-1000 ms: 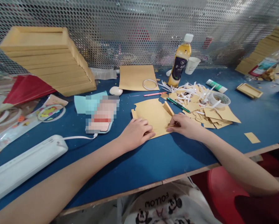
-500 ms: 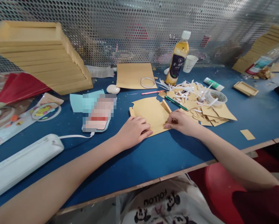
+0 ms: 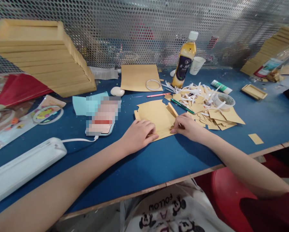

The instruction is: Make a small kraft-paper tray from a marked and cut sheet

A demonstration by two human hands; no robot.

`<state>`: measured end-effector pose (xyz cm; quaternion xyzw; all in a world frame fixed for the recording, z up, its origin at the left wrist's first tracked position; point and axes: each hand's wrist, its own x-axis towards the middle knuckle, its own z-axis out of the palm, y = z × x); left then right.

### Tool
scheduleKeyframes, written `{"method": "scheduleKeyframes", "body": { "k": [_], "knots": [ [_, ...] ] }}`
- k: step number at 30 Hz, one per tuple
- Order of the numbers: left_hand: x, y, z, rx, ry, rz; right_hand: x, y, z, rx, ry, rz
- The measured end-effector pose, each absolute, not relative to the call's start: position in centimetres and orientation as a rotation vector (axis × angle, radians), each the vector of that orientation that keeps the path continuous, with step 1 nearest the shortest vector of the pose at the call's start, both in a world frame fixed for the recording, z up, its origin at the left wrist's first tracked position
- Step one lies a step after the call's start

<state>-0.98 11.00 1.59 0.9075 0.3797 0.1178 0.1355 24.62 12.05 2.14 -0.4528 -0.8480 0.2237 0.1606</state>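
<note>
A tan sheet of card [image 3: 156, 114] with notched corners and turned-up side flaps lies on the blue table in front of me. My left hand [image 3: 141, 133] grips its near left edge, thumb in front and fingers bent over the top. At the near right corner, my right hand [image 3: 185, 127] pinches the card between thumb and fingers. Part of the near edge is hidden by both hands. Just beyond my right hand lies a green pen [image 3: 182, 106], close to a heap of tan card offcuts [image 3: 218, 117].
Behind stand a drink bottle [image 3: 183, 61] and a paper cup [image 3: 197, 65]. White paper strips [image 3: 195, 93] surround a tape roll [image 3: 224, 100]. Left are a phone [image 3: 103, 116] on a cable, a power strip [image 3: 28, 170] and a tall stack of tan card trays [image 3: 52, 64].
My left hand's fingers have bunched slightly on the near edge. My right hand and the card stay almost where they were; the view shifts a little.
</note>
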Motion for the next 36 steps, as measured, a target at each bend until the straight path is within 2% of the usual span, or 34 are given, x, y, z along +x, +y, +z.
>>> {"method": "scheduleKeyframes", "body": {
  "k": [10, 17, 24, 27, 32, 36],
  "knots": [
    [-1.1, 11.1, 1.7, 2.714, 1.015, 0.245, 25.3, 11.8, 3.7, -1.207, -2.334, 0.372],
    [-1.2, 11.3, 1.7, 2.733, 0.982, 0.245, 30.0, 10.4, 5.3, -1.98, -2.2, 0.458],
    [-1.3, 11.5, 1.8, 2.768, 0.946, 0.209, 31.2, 10.0, 4.8, -2.151, -2.19, 0.636],
    [-1.5, 11.6, 1.8, 2.791, 0.916, 0.187, 30.1, 8.9, 5.5, -2.081, -2.171, 0.655],
    [-1.5, 11.5, 2.1, 2.779, 0.909, 0.179, 24.9, 5.7, 5.7, -1.641, -2.059, 1.188],
    [-1.5, 11.5, 2.3, 2.756, 0.91, 0.183, 20.1, 5.1, 4.0, -1.452, -1.945, 1.3]
  ]
}}
